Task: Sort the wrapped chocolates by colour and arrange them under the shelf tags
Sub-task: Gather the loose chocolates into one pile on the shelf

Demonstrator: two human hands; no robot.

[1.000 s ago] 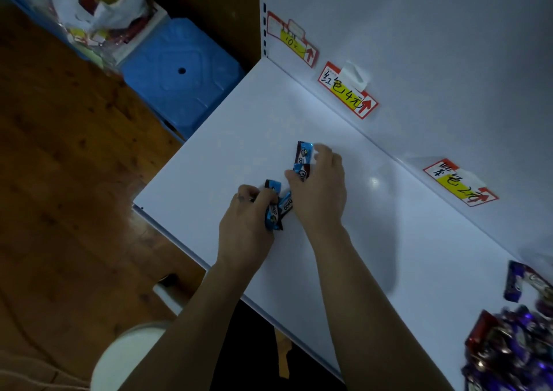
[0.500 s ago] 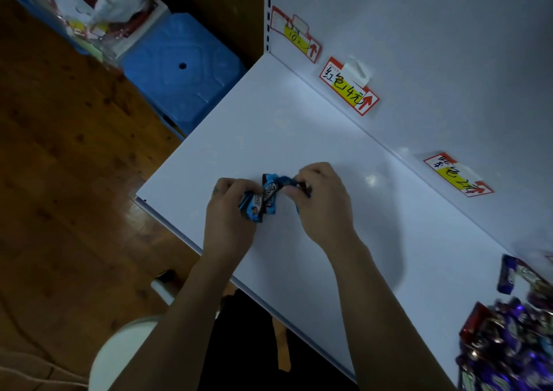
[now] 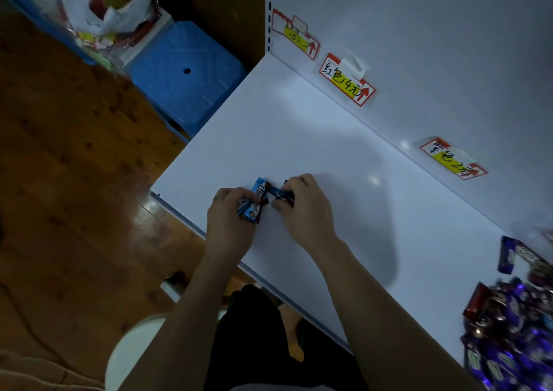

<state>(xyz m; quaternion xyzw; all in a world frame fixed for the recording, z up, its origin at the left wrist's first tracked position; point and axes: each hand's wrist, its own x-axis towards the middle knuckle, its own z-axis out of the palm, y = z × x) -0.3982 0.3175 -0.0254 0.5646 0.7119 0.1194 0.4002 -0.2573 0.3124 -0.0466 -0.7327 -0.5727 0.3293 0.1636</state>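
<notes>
1. Your left hand has its grip closed round what looks like two blue-wrapped chocolates, just inside the front left edge of the white shelf.
2. Your right hand pinches a third blue chocolate in a narrow grip. Its free end touches the bunch in your left hand.
3. What changed: a second ago your right fingertips held that third piece flat on the shelf, farther back and apart from the others. You have since drawn it in, and both hands now meet over one bunch.
4. That suggests you are gathering the blues rather than laying them out. Nothing lies under any tag yet.
5. The red tag and the purple tag name other colours. The blues therefore probably belong under the leftmost tag, though its writing is too small to read.
6. The mixed pile of purple and red chocolates sits well apart at your right. Most of the sorting is still ahead.
</notes>
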